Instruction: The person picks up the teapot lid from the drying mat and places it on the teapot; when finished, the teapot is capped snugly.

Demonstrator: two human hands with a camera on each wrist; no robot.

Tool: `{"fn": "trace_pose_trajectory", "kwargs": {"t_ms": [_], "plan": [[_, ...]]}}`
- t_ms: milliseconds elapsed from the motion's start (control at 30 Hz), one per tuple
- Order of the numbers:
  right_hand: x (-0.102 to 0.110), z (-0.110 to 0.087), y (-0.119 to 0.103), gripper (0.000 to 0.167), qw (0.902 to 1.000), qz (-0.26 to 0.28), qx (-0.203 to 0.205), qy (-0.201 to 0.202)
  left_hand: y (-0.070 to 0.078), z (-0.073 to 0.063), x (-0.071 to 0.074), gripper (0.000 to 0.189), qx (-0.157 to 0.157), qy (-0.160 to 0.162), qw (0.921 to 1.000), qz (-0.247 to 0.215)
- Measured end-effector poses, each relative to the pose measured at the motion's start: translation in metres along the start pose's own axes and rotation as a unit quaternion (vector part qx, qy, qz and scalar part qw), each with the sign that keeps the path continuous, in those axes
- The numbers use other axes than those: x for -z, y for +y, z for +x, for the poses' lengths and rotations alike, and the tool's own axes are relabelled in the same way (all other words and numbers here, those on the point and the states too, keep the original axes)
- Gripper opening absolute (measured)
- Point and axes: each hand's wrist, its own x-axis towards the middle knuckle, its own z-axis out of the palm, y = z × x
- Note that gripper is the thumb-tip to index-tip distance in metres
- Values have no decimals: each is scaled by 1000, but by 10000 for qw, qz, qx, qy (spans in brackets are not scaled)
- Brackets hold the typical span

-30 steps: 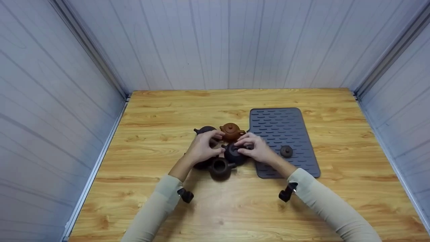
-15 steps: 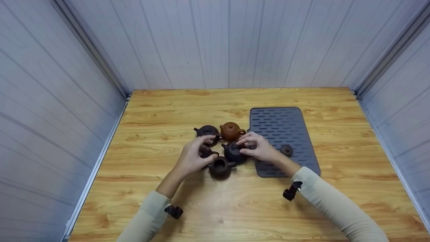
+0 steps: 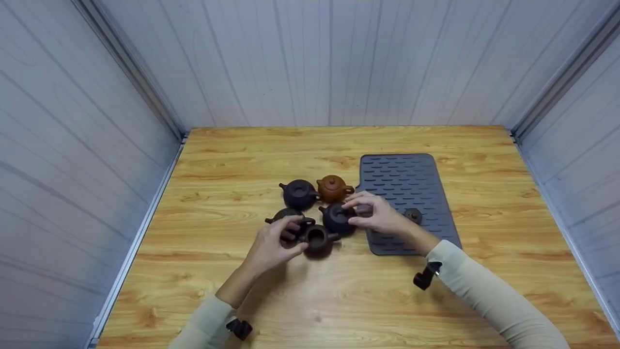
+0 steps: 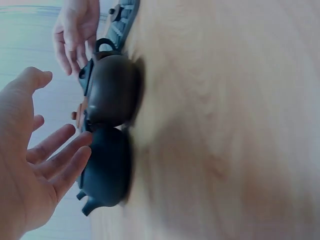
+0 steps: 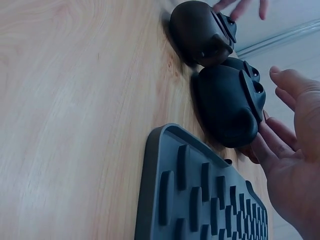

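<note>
In the head view my left hand (image 3: 271,245) hovers with fingers spread over a dark teapot (image 3: 280,216) and beside a lidless brown teapot (image 3: 318,247). The left wrist view shows that hand (image 4: 30,165) holding nothing, its fingertips near the dark teapot (image 4: 107,167); I cannot tell whether they touch. My right hand (image 3: 378,215) is at the right side of a black lidded teapot (image 3: 337,224). Thumb and fingers stand apart there in the right wrist view, close to the black teapot (image 5: 225,105) without gripping it.
Behind these stand another dark teapot (image 3: 299,195) and an orange-brown teapot (image 3: 332,188). A brown lid (image 3: 413,216) lies on a grey ridged mat (image 3: 402,169) at the right. Pale panels (image 3: 300,63) wall in the wooden table (image 3: 319,295).
My left hand has moved back toward the near left, away from the rear teapots, uncovering them. My right hand has shifted slightly to the right. The teapots look unmoved.
</note>
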Motion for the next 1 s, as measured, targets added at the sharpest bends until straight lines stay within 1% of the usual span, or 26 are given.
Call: {"fn": "trace_pose_trajectory", "kwargs": {"t_ms": [100,200,300,400,500,600,733,833,1000], "plan": [[1,-1,-2,35,9999,-114,-54,-1,-5,-5,-4,63,199,-72,9997,139],[2,-2,-4,35,9998,-155,-102,-2,-10,-9,-8,62,281,-187,9992,222],[2,-2,-4,34,9999,-97,-103,-43,-13,-11,-12,62,274,-232,9990,255],[3,-2,-5,35,9999,-58,-102,-91,-15,-12,-14,63,208,-134,9991,346],[5,-3,-5,35,9998,-139,-83,-124,-15,-11,-15,65,152,-7,9986,510],[9,-6,-5,35,9996,-202,-122,-150,-16,-8,-18,64,119,29,9974,717],[13,-10,-5,36,9994,-158,-237,-195,-18,-4,-20,60,25,28,9964,852],[17,-13,-5,35,9992,-278,-228,-155,-19,-1,-20,58,-61,24,9952,981],[26,-22,-4,35,9976,-655,-203,-20,-19,4,-19,58,-43,-121,9904,1378]]}}
